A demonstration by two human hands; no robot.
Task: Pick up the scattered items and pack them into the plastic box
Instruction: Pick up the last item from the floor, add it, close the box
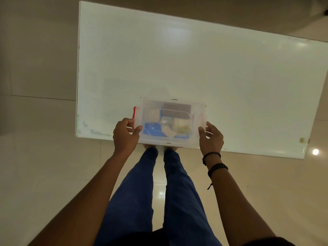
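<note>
Plastic box (198, 110) between left hand (125, 134), right hand (211, 139).

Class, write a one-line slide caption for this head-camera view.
Both hands, left and right, grip the lidded plastic box at the table's near edge.

Plastic box (170, 103) on table's (213, 68) near edge

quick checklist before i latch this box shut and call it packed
1. Lid on the plastic box: on and looks level, ok.
2. Items inside: all under the lid, ok.
3. Strays on the white table: none seen, ok.
4. Left hand at the red latch: ok, but locked or not, cannot tell.
5. Right hand covers the other end: latch state, cannot tell.
6. Box sits at the near table edge: not ok, push it further in.
</note>
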